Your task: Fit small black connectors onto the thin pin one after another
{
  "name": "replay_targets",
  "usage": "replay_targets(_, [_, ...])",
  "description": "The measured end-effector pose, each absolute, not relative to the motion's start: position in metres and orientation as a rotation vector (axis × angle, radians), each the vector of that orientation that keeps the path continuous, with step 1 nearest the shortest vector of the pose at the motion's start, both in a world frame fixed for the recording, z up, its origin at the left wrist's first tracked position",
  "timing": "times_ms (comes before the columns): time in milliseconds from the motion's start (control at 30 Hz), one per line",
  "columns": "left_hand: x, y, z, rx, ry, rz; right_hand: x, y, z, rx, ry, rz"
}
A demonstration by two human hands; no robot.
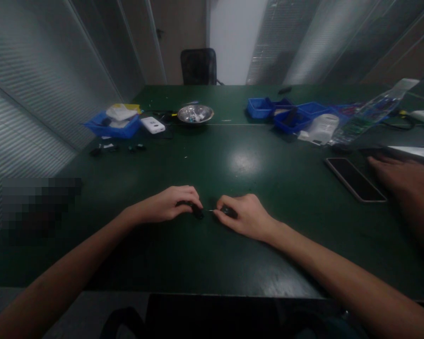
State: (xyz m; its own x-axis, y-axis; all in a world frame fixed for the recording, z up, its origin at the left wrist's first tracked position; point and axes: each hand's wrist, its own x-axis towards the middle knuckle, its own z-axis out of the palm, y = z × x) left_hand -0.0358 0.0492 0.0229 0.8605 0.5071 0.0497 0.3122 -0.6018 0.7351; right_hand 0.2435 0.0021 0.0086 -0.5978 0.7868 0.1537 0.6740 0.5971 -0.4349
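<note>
Both my hands rest on the dark green table [233, 235], close together near its front edge. My left hand [169, 205] is curled over a small black part [197, 212], fingers closed on it. My right hand [243, 215] pinches a small dark tool [228, 210] whose thin metal tip points left toward the black part. The tip nearly touches the part; the light is dim and finer detail is lost.
Another person's hand [403, 174] lies flat at the right beside a phone [355, 179]. Blue bins [286, 113] and a white device sit back right, a metal bowl [195, 113] back centre, a blue tray [113, 125] and small black pieces [116, 148] back left.
</note>
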Motion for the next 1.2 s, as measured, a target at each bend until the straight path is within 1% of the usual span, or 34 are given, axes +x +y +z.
replay_targets(500, [-0.049, 0.060, 0.021, 2.246, 0.682, 0.333, 0.245, 0.000, 0.011, -1.179, -2.492, 0.481])
replay_targets(1200, [-0.050, 0.059, 0.018, 2.315, 0.658, 0.369, 0.246, 0.002, 0.008, -1.169, -2.496, 0.466])
